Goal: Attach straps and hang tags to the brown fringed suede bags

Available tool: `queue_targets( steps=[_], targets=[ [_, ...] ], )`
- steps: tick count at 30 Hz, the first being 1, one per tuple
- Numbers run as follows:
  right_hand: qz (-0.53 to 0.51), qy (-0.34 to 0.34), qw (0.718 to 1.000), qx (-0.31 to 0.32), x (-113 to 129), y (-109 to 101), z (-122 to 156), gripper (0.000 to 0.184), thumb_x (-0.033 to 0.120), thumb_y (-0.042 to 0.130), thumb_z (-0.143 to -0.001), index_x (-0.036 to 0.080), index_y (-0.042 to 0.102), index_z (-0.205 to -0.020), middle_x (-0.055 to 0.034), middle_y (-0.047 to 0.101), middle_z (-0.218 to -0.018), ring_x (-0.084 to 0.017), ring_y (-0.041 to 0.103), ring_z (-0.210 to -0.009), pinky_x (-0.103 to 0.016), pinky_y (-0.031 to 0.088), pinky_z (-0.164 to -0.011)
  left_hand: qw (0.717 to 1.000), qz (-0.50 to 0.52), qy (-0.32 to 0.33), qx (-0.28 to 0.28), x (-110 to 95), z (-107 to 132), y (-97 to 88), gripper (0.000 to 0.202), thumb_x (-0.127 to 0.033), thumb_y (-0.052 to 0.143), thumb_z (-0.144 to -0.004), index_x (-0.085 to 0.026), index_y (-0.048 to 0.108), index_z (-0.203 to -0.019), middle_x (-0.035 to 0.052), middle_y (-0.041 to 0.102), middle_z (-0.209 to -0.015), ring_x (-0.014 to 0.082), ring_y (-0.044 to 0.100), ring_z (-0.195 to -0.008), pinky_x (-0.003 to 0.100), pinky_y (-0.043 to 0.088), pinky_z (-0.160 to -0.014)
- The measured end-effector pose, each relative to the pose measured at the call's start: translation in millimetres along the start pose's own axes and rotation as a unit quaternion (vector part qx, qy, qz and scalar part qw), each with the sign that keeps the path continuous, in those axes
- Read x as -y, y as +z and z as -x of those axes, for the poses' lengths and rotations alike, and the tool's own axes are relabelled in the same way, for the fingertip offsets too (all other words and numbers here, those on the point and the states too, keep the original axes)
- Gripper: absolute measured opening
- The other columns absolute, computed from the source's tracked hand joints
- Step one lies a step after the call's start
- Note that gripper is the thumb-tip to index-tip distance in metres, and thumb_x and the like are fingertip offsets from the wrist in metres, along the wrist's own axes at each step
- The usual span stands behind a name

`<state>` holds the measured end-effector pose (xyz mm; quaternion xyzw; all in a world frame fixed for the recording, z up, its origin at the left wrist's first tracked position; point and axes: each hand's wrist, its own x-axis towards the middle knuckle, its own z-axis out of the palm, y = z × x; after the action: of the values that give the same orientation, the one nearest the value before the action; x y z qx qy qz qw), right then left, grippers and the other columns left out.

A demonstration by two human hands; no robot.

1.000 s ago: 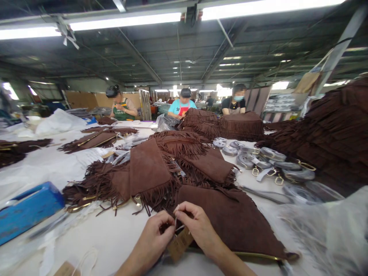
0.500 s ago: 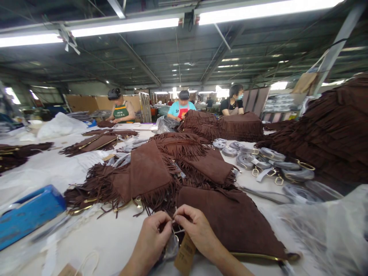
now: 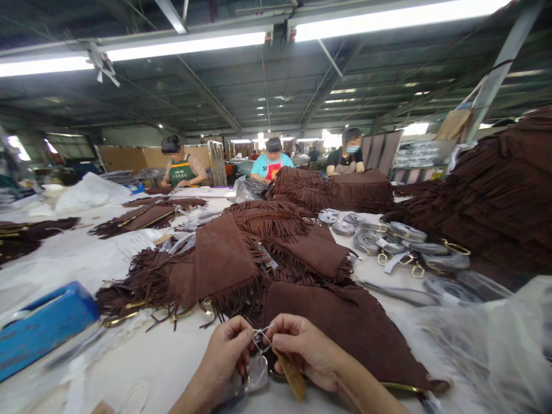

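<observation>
My left hand [image 3: 226, 352] and my right hand [image 3: 304, 348] meet at the near edge of the table, both pinched on a thin white string [image 3: 260, 338]. A brown paper tag [image 3: 292, 375] hangs from the string below my right fingers. A small clear plastic piece [image 3: 257, 372] dangles under my left hand. Both hands work over the near corner of a flat brown suede bag [image 3: 353, 330] with a gold-coloured edge.
More brown fringed bags [image 3: 241, 253] lie heaped behind it, with a tall stack [image 3: 504, 195] at right. Wrapped straps with gold rings [image 3: 401, 244] lie right of centre, a blue box [image 3: 41, 328] at left, clear plastic bags [image 3: 495, 345] at right. Three people work at the table's far end.
The tag has swung from lying near-flat to hanging edge-on under my right hand. Both hands have drawn the string into a small loop between them.
</observation>
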<state>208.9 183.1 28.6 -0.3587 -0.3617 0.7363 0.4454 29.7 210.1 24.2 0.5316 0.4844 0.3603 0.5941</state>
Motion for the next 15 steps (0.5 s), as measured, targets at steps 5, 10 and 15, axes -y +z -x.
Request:
queue_targets(
  steps=[5,10,15],
  targets=[
    [-0.078,-0.005,0.996,0.05,4,-3,5,0.031,0.017,0.087,-0.056,0.015,0.069,-0.081,-0.0022,0.07,-0.077,-0.013,0.066,-0.07,-0.024,0.054,-0.064,0.974,0.211,-0.061,0.057,-11,6,-0.9,0.023,-0.03,0.072,-0.058,-0.017,0.054,-0.064,-0.0051,0.051,-0.054,0.007,0.041,-0.047,0.018,0.027,-0.043],
    [-0.166,-0.047,0.985,0.027,8,-3,4,0.033,0.014,0.085,-0.06,0.015,0.071,-0.09,-0.0065,0.075,-0.094,-0.02,0.07,-0.093,-0.029,0.053,-0.085,0.948,0.297,-0.071,0.091,-15,10,-7.1,0.025,-0.023,0.078,-0.057,-0.016,0.055,-0.062,-0.0033,0.058,-0.062,0.0081,0.048,-0.054,0.02,0.035,-0.05],
    [-0.156,-0.092,0.983,0.029,5,-3,1,0.048,0.015,0.085,-0.053,0.014,0.069,-0.098,-0.0106,0.071,-0.112,-0.024,0.064,-0.112,-0.03,0.047,-0.097,0.93,0.354,-0.054,0.081,-14,9,-9.5,0.015,-0.021,0.076,-0.063,-0.015,0.063,-0.067,0.0053,0.071,-0.081,0.0157,0.062,-0.077,0.026,0.048,-0.071]
  ],
)
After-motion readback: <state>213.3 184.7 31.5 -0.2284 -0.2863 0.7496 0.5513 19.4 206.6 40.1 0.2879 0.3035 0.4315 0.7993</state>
